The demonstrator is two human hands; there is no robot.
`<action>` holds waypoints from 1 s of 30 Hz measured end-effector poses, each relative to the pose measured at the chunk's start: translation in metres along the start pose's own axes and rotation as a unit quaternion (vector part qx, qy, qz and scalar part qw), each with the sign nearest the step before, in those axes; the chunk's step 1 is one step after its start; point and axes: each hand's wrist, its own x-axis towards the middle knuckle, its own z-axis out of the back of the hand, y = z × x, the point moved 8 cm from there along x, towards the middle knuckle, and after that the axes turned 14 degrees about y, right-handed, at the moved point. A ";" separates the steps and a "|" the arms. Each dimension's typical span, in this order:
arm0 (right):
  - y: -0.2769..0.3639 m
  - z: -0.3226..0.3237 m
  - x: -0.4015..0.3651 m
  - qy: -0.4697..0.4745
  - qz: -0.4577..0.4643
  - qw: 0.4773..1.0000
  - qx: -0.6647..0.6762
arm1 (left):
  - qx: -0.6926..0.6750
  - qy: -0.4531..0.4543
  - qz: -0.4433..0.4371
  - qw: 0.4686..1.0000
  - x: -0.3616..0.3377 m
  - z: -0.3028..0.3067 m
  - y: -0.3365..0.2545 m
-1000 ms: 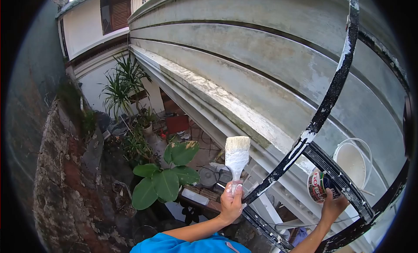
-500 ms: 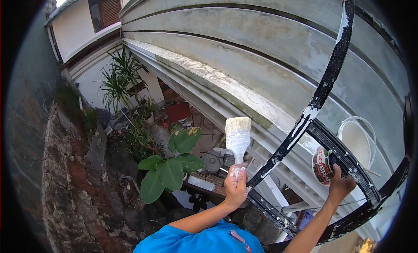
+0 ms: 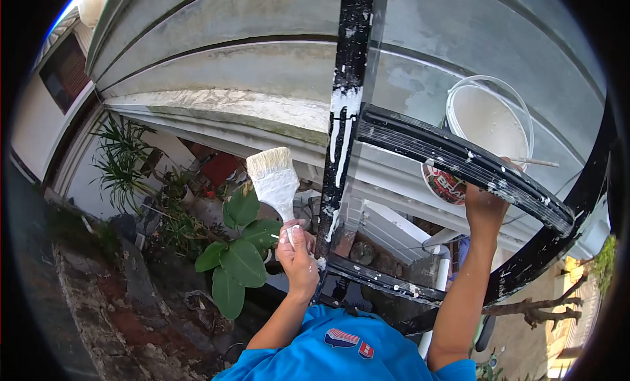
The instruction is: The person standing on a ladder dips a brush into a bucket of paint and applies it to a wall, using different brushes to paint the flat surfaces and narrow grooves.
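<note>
My left hand (image 3: pixel 298 259) is wrapped round the handle of a wide paintbrush (image 3: pixel 274 183), bristles up, its ferrule coated in white paint. It is beside the black, paint-spattered ladder rail (image 3: pixel 341 118). On the right, my right hand (image 3: pixel 487 200) reaches up behind a black ladder rung (image 3: pixel 459 154) at a paint bucket (image 3: pixel 492 122). The bucket holds whitish paint and has a wire handle and a thin stick across its rim. The rung hides most of my right fingers, so their grip cannot be made out.
A grey wall (image 3: pixel 262 69) with dark grooves rises behind a weathered ledge (image 3: pixel 249 108). Below are a large-leaved plant (image 3: pixel 239 266), a spiky plant (image 3: pixel 125 161) and a rough stone wall (image 3: pixel 118 302). A bare branch (image 3: pixel 535 309) is at the lower right.
The view has turned to the right, so the ladder, brush and bucket appear farther left. The bucket's open top shows more, and my right hand is now more hidden behind the rung.
</note>
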 end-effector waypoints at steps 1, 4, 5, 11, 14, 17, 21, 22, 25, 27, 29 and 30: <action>-0.005 -0.006 -0.008 -0.016 0.006 1.000 0.024 | 0.000 0.004 0.004 1.000 0.005 0.003 0.001; -0.009 -0.014 -0.028 -0.035 0.067 0.994 0.074 | -0.019 0.057 0.022 0.998 0.028 0.013 0.014; -0.016 -0.014 -0.031 -0.057 0.055 0.985 0.151 | -0.020 0.071 0.029 0.997 0.035 0.014 0.015; -0.004 0.030 -0.020 -0.110 0.047 0.989 0.085 | -0.035 0.213 0.046 0.975 0.078 0.011 0.025; -0.005 0.040 -0.017 -0.115 0.060 0.991 0.029 | -0.081 0.200 0.071 0.974 0.087 -0.021 -0.001; -0.005 0.045 -0.015 -0.119 0.070 0.990 -0.020 | -0.013 0.208 0.079 0.975 0.110 -0.007 0.015; -0.003 0.045 -0.009 -0.106 0.062 0.992 -0.041 | 0.120 0.342 0.057 0.930 0.146 -0.057 0.008; -0.002 0.043 -0.009 -0.095 0.048 0.993 -0.053 | 0.111 0.350 0.043 0.929 0.155 -0.076 0.000; 0.000 0.047 -0.008 -0.101 0.039 0.993 -0.046 | 0.119 0.384 -0.031 0.915 0.174 -0.138 -0.036; 0.000 0.046 -0.009 -0.108 0.039 0.992 -0.049 | 0.155 0.420 -0.113 0.887 0.178 -0.187 -0.067; 0.002 0.051 -0.008 -0.117 0.055 0.990 -0.059 | 0.295 0.507 -0.285 0.758 0.167 -0.243 -0.113; 0.002 0.051 -0.008 -0.114 0.054 0.991 -0.053 | 0.317 0.538 -0.337 0.705 0.162 -0.265 -0.121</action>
